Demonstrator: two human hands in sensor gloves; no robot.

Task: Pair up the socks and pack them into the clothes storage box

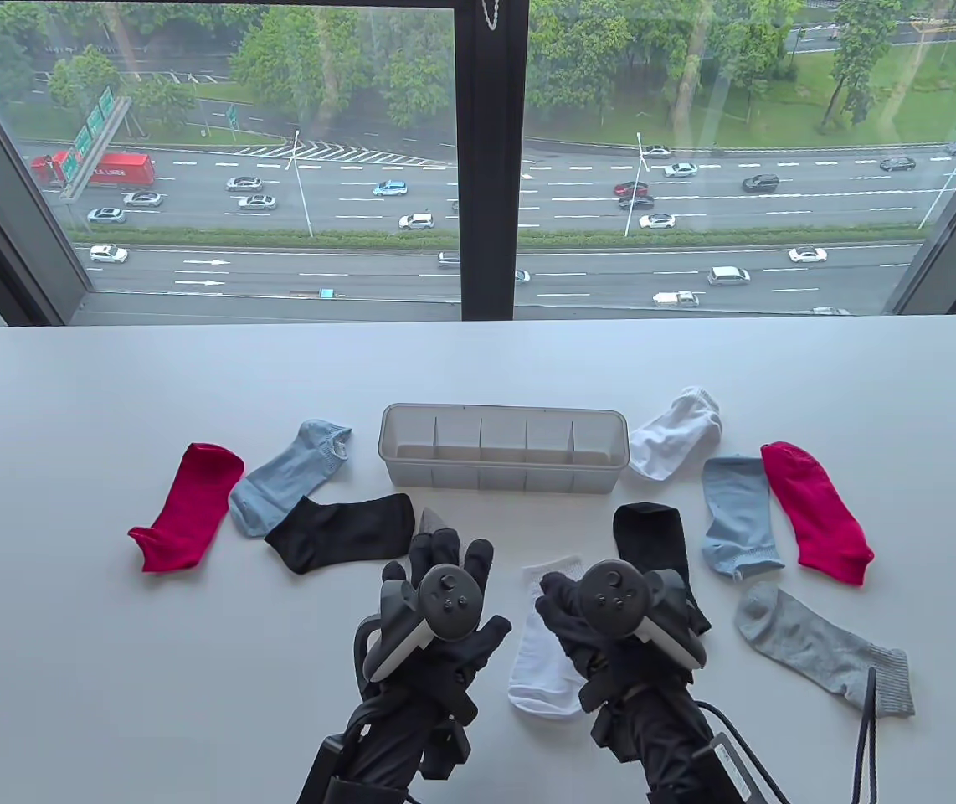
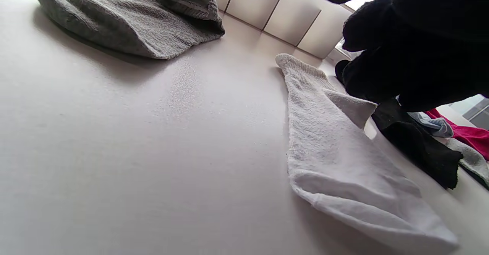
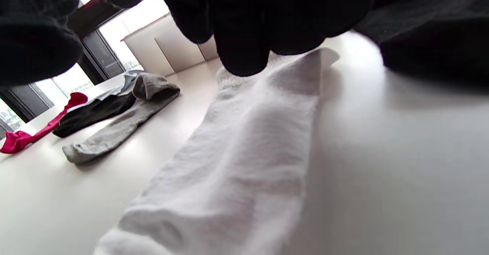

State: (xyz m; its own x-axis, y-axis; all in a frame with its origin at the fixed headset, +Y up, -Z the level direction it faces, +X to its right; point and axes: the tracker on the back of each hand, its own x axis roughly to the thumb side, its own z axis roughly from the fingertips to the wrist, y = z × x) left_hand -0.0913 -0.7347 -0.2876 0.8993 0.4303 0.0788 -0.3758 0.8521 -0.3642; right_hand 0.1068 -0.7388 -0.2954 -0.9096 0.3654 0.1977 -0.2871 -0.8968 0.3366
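The empty divided storage box point(image 1: 503, 410) stands mid-table. A white sock point(image 1: 537, 670) lies in front of it, and my right hand point(image 1: 562, 611) is over its cuff. Its fingers point(image 3: 244, 52) curl down onto the cuff, and one corner of the white sock point(image 2: 336, 159) is lifted. My left hand point(image 1: 453, 561) hovers with spread fingers over a grey sock point(image 1: 430, 521) that it mostly hides. That grey sock point(image 2: 126, 26) lies loose on the table. A second white sock point(image 1: 675, 435) sits right of the box.
Left of the box lie a red sock point(image 1: 189, 507), a blue sock point(image 1: 285, 481) and a black sock point(image 1: 344, 528). On the right are a black sock point(image 1: 650, 536), a blue sock point(image 1: 737, 515), a red sock point(image 1: 813, 511) and a grey sock point(image 1: 821, 649). A window is beyond the table.
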